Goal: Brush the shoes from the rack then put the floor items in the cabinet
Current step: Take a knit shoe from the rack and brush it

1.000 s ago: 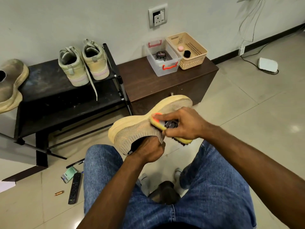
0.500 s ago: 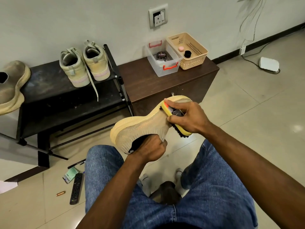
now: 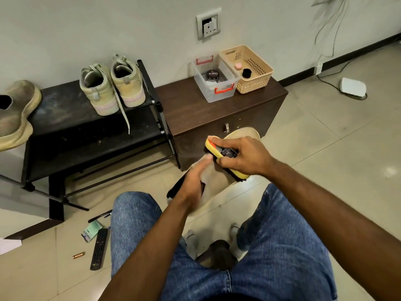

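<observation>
A tan knit shoe (image 3: pixel 219 183) is held above my knees, its toe pointing away toward the cabinet (image 3: pixel 195 109). My left hand (image 3: pixel 195 181) grips the shoe near its opening; the hand is motion-blurred. My right hand (image 3: pixel 245 156) grips a yellow shoe brush (image 3: pixel 217 148) and presses its dark bristles against the shoe's upper. On the black rack (image 3: pixel 65 127) stand a pair of pale green sneakers (image 3: pixel 112 83) and, at the far left, another tan shoe (image 3: pixel 15 114). On the floor lie a black remote (image 3: pixel 98 248), a green packet (image 3: pixel 92 230), a pen (image 3: pixel 99 216) and a small copper item (image 3: pixel 78 255).
On the cabinet top stand a clear box (image 3: pixel 213 80) with a polish tin and a beige basket (image 3: pixel 247 68) holding two small jars. A white device (image 3: pixel 352 86) with a cable lies on the tiles at the right. A dark stool (image 3: pixel 219 250) shows between my knees.
The shoe has turned from lying sideways to pointing its toe away from me. My left hand shifted its hold on it, and the brush moved up along the upper.
</observation>
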